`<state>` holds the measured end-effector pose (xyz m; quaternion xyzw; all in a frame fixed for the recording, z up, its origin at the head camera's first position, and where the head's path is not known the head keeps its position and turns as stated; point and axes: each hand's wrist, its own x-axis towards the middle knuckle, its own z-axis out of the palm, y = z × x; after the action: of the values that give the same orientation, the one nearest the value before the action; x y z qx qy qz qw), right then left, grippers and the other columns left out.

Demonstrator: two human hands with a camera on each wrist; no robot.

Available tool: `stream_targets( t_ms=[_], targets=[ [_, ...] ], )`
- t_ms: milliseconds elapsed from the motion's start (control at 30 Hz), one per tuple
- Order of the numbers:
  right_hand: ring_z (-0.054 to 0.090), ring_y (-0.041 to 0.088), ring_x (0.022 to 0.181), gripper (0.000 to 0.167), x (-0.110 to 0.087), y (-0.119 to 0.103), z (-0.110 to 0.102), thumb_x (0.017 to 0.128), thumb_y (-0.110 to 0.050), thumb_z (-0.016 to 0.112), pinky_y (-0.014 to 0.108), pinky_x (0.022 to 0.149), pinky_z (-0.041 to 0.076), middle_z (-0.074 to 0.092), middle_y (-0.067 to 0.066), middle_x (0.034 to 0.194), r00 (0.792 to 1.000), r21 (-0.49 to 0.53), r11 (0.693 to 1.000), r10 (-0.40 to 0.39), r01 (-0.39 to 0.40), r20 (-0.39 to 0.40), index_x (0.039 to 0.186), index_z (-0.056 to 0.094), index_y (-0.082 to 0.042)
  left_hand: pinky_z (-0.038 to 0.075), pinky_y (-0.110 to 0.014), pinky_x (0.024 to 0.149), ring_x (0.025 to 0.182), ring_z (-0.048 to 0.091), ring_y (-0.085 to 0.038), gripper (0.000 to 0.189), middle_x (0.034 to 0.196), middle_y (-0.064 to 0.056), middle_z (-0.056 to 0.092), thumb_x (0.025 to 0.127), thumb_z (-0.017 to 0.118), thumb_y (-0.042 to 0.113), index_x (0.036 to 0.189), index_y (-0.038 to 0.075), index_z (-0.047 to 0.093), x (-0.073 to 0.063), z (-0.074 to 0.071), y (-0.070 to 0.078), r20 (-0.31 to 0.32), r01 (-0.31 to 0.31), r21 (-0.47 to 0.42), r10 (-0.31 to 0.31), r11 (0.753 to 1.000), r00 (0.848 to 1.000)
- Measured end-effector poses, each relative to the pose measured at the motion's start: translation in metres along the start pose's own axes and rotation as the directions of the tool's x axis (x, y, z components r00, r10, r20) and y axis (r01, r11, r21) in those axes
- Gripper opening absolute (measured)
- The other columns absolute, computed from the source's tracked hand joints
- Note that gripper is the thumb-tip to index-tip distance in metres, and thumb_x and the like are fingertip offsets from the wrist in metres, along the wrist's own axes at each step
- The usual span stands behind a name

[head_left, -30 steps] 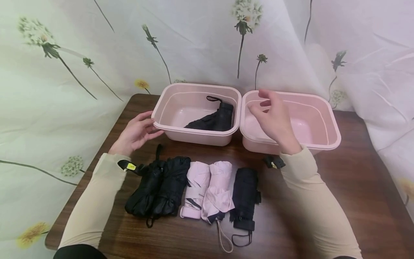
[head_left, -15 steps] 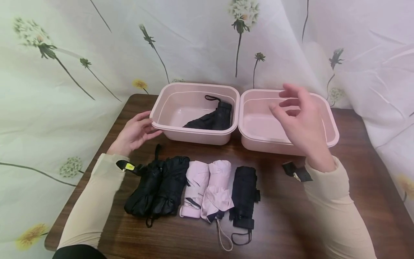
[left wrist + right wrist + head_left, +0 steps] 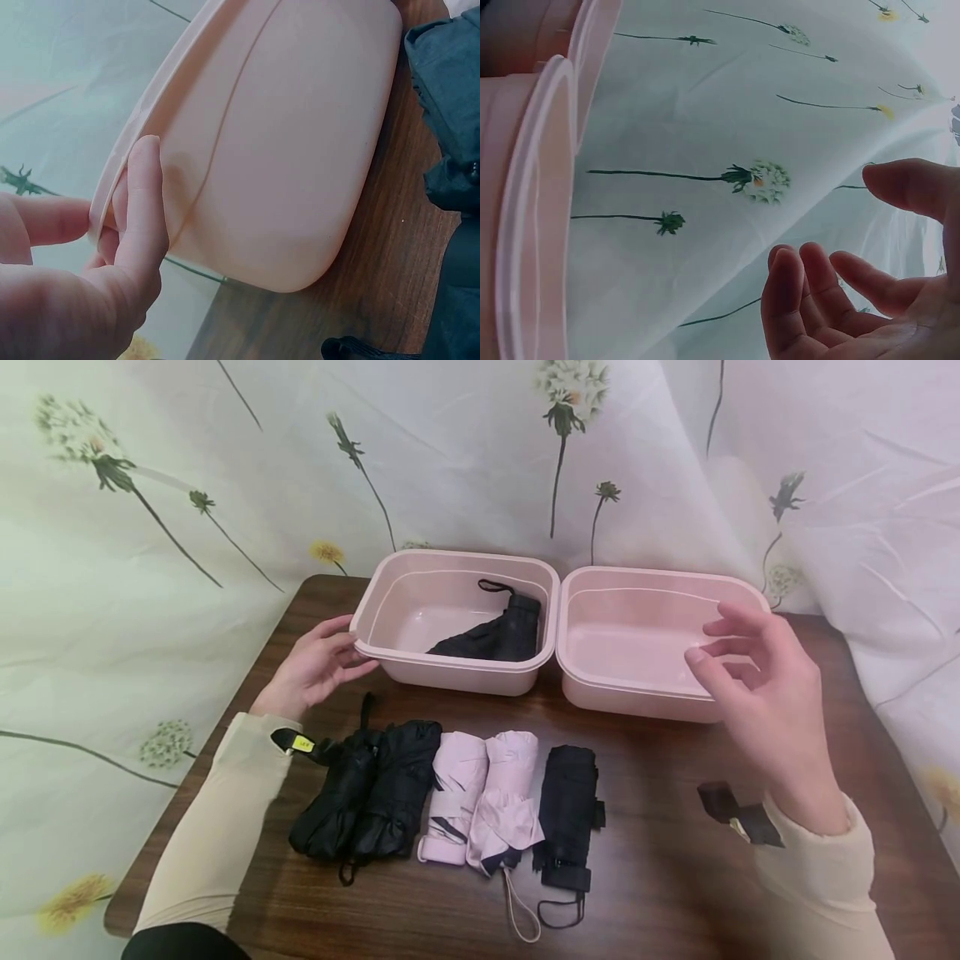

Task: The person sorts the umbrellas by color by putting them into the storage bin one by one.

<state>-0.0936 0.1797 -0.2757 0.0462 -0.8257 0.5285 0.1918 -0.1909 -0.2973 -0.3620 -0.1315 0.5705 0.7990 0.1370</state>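
My left hand (image 3: 315, 667) grips the left end of the left pink plastic bin (image 3: 457, 678); in the left wrist view, thumb and fingers (image 3: 146, 202) pinch its rim. A black folding umbrella (image 3: 517, 628) leans inside that bin, its strap at the back. My right hand (image 3: 780, 702) holds nothing, its fingers loosely bent, in front of the right end of the right pink bin (image 3: 637, 700). In front of the bins lie two black folding umbrellas (image 3: 397, 789) at the left, two pale pink ones (image 3: 506, 810) in the middle, and a black one (image 3: 567, 814) at the right.
Both bins stand side by side near the back of the dark wooden table (image 3: 652, 877). A white cloth with dandelion prints (image 3: 465, 460) hangs behind and beside the table. Thin cords trail from some umbrella handles toward the front.
My right hand has moved from over the right bin's left part rightward and toward me, past its front right corner. The left hand stays on the left bin's rim.
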Motion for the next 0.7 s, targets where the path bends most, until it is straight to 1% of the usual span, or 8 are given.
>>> stream_targets(
  t_ms=[67, 167, 267, 367, 433, 567, 633, 700],
  targets=[
    [0.062, 0.004, 0.089, 0.047, -0.005, 0.003, 0.001, 0.085, -0.002, 0.070, 0.008, 0.078, 0.050, 0.061, -0.010, 0.106, 1.000, -0.009, 1.000, -0.004, 0.004, 0.024, 0.129, 0.057, -0.012, 0.061, -0.035, 0.077, 0.092, 0.068, -0.017, 0.057, 0.118, -0.005, 0.059, 0.099, 0.051, 0.006, 0.149, 0.014, 0.023, 0.000, 0.000, 0.000, 0.001, -0.001, -0.001, 0.001, 1.000, 1.000],
    [0.061, 0.003, 0.091, 0.048, -0.013, 0.010, 0.006, 0.086, -0.003, 0.069, 0.007, 0.079, 0.049, 0.060, -0.008, 0.108, 0.997, -0.033, 0.999, -0.023, 0.025, 0.075, 0.131, 0.055, -0.009, 0.061, -0.035, 0.076, 0.092, 0.068, -0.018, 0.056, 0.114, -0.003, 0.061, 0.100, 0.050, 0.005, 0.148, 0.014, 0.024, 0.001, 0.000, 0.000, -0.001, -0.001, -0.007, 0.001, 1.000, 1.000],
    [0.060, 0.001, 0.090, 0.047, -0.019, 0.021, 0.015, 0.086, -0.003, 0.069, 0.007, 0.078, 0.049, 0.059, -0.002, 0.110, 0.990, -0.067, 0.996, -0.047, 0.056, 0.130, 0.131, 0.054, -0.007, 0.061, -0.035, 0.076, 0.091, 0.068, -0.017, 0.055, 0.109, -0.001, 0.063, 0.100, 0.049, 0.005, 0.148, 0.014, 0.024, 0.001, 0.000, 0.000, -0.001, -0.001, -0.010, 0.001, 1.000, 1.000],
    [0.060, 0.000, 0.088, 0.048, -0.026, 0.035, 0.026, 0.087, -0.006, 0.070, 0.008, 0.075, 0.051, 0.060, 0.006, 0.112, 0.981, -0.096, 0.994, -0.043, 0.061, 0.188, 0.131, 0.052, -0.005, 0.061, -0.035, 0.076, 0.091, 0.068, -0.017, 0.056, 0.111, -0.002, 0.062, 0.100, 0.050, 0.005, 0.149, 0.014, 0.023, 0.000, 0.000, 0.000, -0.001, -0.001, -0.010, 0.001, 1.000, 1.000],
    [0.060, 0.003, 0.090, 0.048, -0.031, 0.045, 0.033, 0.088, -0.011, 0.070, 0.009, 0.075, 0.051, 0.061, 0.009, 0.113, 0.974, -0.115, 0.992, -0.020, 0.047, 0.227, 0.131, 0.051, -0.005, 0.061, -0.035, 0.076, 0.091, 0.068, -0.017, 0.057, 0.113, -0.003, 0.061, 0.100, 0.050, 0.006, 0.149, 0.014, 0.023, 0.000, -0.001, 0.000, -0.002, 0.000, -0.008, 0.000, 1.000, 1.000],
    [0.060, 0.015, 0.095, 0.050, -0.042, 0.064, 0.048, 0.089, -0.019, 0.070, 0.013, 0.078, 0.052, 0.062, 0.011, 0.114, 0.958, -0.150, 0.989, 0.052, -0.010, 0.282, 0.132, 0.050, -0.005, 0.061, -0.035, 0.076, 0.090, 0.068, -0.017, 0.056, 0.115, -0.004, 0.061, 0.100, 0.050, 0.006, 0.149, 0.014, 0.024, 0.000, -0.001, -0.001, -0.001, -0.002, -0.008, 0.002, 1.000, 1.000],
    [0.060, 0.018, 0.096, 0.052, -0.048, 0.072, 0.056, 0.089, -0.021, 0.071, 0.020, 0.079, 0.054, 0.061, 0.011, 0.117, 0.948, -0.169, 0.985, 0.080, -0.029, 0.307, 0.133, 0.050, -0.005, 0.061, -0.035, 0.076, 0.090, 0.068, -0.017, 0.055, 0.115, -0.004, 0.061, 0.100, 0.050, 0.005, 0.148, 0.014, 0.024, 0.000, -0.001, -0.001, 0.002, -0.005, -0.010, 0.005, 1.000, 1.000],
    [0.060, 0.021, 0.097, 0.055, -0.055, 0.080, 0.063, 0.088, -0.023, 0.072, 0.028, 0.081, 0.054, 0.059, 0.012, 0.119, 0.934, -0.194, 0.980, 0.108, -0.043, 0.341, 0.134, 0.048, -0.004, 0.061, -0.035, 0.076, 0.089, 0.068, -0.017, 0.055, 0.115, -0.005, 0.061, 0.100, 0.049, 0.005, 0.148, 0.013, 0.025, 0.000, -0.001, -0.001, 0.005, -0.008, -0.009, 0.008, 1.000, 1.000]
  ],
)
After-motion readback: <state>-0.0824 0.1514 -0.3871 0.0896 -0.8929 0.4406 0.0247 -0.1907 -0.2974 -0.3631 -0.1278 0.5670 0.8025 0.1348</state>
